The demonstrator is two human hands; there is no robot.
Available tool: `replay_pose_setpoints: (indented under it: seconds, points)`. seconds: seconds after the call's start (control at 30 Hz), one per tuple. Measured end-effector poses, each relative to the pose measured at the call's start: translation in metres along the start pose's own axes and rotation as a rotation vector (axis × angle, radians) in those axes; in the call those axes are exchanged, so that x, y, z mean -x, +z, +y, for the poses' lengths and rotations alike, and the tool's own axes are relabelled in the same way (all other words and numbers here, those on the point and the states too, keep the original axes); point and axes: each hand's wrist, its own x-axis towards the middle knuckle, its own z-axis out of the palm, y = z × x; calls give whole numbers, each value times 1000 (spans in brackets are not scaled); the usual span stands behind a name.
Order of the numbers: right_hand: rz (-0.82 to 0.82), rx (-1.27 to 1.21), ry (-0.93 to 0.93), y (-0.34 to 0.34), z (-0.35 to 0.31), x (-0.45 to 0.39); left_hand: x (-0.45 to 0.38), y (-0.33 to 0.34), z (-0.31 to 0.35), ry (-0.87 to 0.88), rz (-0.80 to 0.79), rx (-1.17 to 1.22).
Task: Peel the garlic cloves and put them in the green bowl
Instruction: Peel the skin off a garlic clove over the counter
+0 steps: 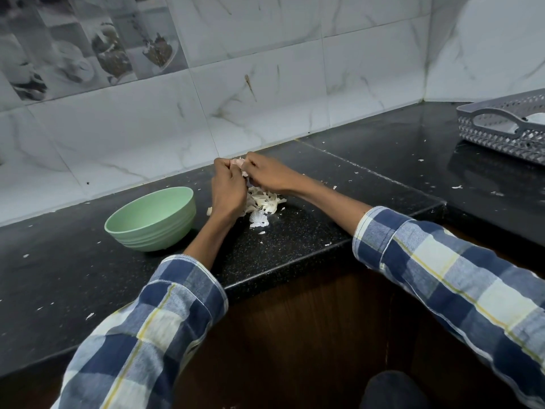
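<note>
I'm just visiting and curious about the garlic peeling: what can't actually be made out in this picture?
- Inside of the green bowl: the head view shows it side-on, so its near wall hides any cloves.
- Garlic clove: mostly covered by the left hand and right hand.
- Grey basket: cut off by the right edge; contents unclear.

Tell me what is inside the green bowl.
Nothing can be made out: the green bowl shows only its far inner wall, pale and bare. Its near rim hides the bottom, so cloves may lie there unseen. Both hands work above the peels, right of it.
</note>
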Motion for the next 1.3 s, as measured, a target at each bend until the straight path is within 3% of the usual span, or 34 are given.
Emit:
replay_pose_setpoints:
  seconds: [0.13,0.27,0.37,0.67,1.07,1.3]
  points:
    - [14,-26,-3,-1,-3,1,-1,2,5,-81,-13,180]
    - [94,-1,-38,0,-3,0,3,4,9,-119,-79,216]
    - [107,-3,-47,-1,-3,0,6,3,10,-100,-91,164]
    - [98,-68,-38,-5,-10,4,16,-3,16,177,0,-111]
    - [45,-227,21,-3,-9,1,17,0,11,258,280,-283]
    - [38,-251,13,-2,-9,3,15,-1,8,244,234,-330]
